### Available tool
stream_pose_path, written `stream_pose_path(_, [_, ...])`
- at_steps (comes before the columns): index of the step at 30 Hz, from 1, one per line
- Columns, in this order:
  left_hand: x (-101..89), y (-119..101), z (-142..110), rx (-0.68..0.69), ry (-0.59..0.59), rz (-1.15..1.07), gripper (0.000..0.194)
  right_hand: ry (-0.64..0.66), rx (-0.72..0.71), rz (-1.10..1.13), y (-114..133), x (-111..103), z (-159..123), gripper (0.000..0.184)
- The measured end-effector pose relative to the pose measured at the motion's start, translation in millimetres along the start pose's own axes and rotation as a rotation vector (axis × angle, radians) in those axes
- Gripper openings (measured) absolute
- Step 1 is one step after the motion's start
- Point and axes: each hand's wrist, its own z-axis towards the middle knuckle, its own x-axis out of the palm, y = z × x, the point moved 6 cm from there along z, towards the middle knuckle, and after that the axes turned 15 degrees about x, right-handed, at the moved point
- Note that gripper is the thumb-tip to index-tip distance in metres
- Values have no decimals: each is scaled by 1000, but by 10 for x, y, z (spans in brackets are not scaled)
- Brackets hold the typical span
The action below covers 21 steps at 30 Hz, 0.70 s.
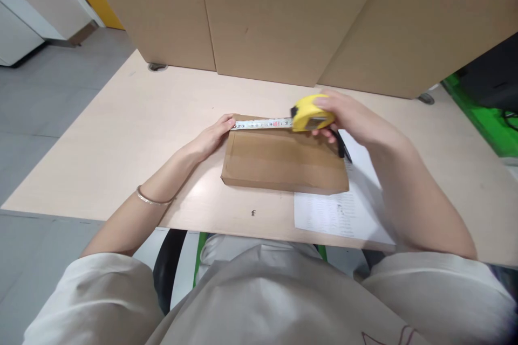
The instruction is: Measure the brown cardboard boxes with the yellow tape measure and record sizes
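A flat brown cardboard box (pixel 283 161) lies on the table in front of me. My right hand (pixel 335 110) grips a yellow tape measure (pixel 311 113) above the box's far right part, and a black strap (pixel 342 144) hangs below it. From the case, the white blade (pixel 263 124) runs left along the box's far edge, its numbers partly blurred. At the far left corner, my left hand (pixel 214 135) pinches the blade's end against the box. The fingers cover the blade's tip.
Printed paper sheets (pixel 324 214) lie partly under the box's right side on the pale table (pixel 121 145). Large cardboard boxes (pixel 279 16) stand stacked along the table's back. A small dark mark (pixel 253 213) shows near the front edge. At right is a green and black object (pixel 481 102).
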Motion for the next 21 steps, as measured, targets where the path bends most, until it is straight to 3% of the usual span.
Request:
stream_pose_path(4, [6,-18,0,-29,-14,14,74,-149,36,35,-429,-687,-178,30])
stream_pose_path(7, [12,-39,3,-43,-5,35,69,-206,105,83,-740,-904,-239,29])
stream_pose_path(11, [6,-60,6,-55,-4,44,70,-202,96,133,-923,-885,-226,28])
stream_pose_path(21, [-17,-44,18,-41,-12,75,67,-235,82,162,-967,-812,-141,34])
